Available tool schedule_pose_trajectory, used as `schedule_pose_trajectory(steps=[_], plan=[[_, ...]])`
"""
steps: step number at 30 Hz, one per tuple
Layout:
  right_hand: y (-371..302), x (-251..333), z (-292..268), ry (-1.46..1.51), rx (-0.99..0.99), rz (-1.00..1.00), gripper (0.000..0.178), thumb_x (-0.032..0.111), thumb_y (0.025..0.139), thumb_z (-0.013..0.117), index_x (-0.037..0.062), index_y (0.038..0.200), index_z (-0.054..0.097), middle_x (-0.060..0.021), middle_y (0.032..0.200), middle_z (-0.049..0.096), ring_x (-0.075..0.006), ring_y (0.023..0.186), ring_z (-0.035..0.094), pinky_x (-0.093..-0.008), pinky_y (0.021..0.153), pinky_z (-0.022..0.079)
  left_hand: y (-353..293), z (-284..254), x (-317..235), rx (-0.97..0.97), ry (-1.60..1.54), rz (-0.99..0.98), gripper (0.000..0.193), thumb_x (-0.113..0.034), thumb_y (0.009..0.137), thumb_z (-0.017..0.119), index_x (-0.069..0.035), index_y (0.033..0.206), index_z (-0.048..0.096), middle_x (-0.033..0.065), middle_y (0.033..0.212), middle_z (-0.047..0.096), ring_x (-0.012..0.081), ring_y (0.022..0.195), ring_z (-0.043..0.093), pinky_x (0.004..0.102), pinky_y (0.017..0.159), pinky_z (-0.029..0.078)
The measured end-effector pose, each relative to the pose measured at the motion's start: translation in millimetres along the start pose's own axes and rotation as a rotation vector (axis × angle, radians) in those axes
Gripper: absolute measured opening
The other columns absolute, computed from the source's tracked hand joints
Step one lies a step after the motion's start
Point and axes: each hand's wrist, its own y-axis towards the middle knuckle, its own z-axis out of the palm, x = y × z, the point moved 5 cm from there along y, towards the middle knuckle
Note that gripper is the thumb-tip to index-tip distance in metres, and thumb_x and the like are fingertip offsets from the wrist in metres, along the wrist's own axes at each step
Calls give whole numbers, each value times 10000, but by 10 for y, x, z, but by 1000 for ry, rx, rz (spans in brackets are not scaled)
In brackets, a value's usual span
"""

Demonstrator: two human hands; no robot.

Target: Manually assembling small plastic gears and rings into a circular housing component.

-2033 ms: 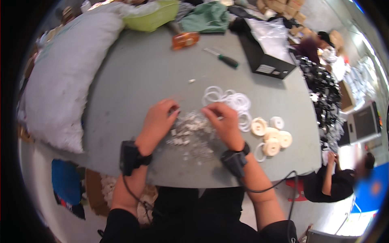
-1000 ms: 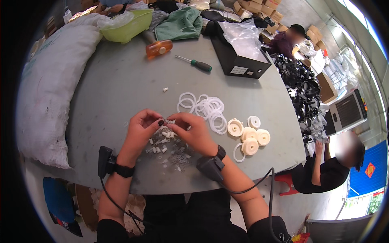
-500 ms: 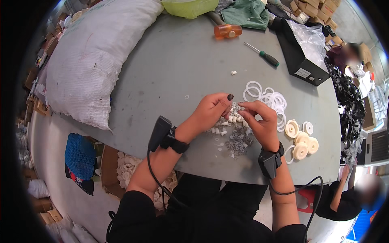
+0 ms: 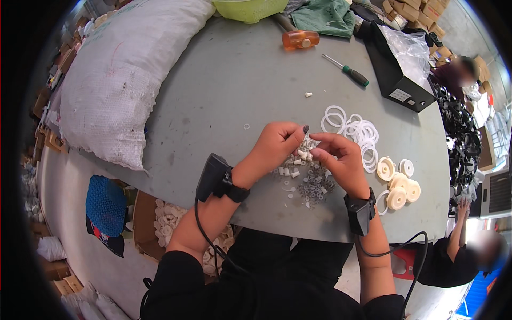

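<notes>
My left hand [image 4: 278,142] hovers over a pile of small white plastic parts [image 4: 292,172], its thumb and forefinger pinched together. Close on its right, my right hand [image 4: 342,160] has its fingers curled toward the same spot, thumb and fingertips nearly meeting. What either hand pinches is too small to make out against the pile. Below the fingers lie small grey translucent ring-shaped pieces [image 4: 313,188]. Beyond my right hand are several white rings [image 4: 362,130] and several cream plastic wheels [image 4: 397,198].
A big white woven sack [image 4: 114,80] covers the table's left side. Toward the back lie an orange-headed mallet [image 4: 300,40], a green-handled screwdriver [image 4: 354,76] and a black box [image 4: 400,80]. A carton of white parts [image 4: 166,224] stands below the table edge. A person [image 4: 453,261] works at the right.
My right hand has shifted slightly, with its thumb and fingertips drawn closer together. The left hand stays nearly in place, a little lower at the fingertips.
</notes>
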Motion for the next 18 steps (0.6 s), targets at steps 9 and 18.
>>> schedule_pose_trajectory(steps=[9, 18], plan=[[-68, 301, 20, -461, -165, -558, 184, -21, 726, 656, 22, 901, 618, -82, 862, 625, -211, 760, 619, -287, 657, 490, 37, -30, 157, 121, -133, -147, 388, -242, 921, 472, -40, 590, 491, 2, 518, 481, 72, 503, 469, 228, 467, 383], [-16, 169, -77, -252, -147, -340, 164, -28, 751, 650, -8, 913, 628, -106, 915, 627, -202, 834, 625, -279, 731, 501, -32, -4, -1, 22, -49, 48, 276, -227, 903, 545, -9, 1073, 545, 37, 792, 610, 97, 726, 577, 234, 692, 464]])
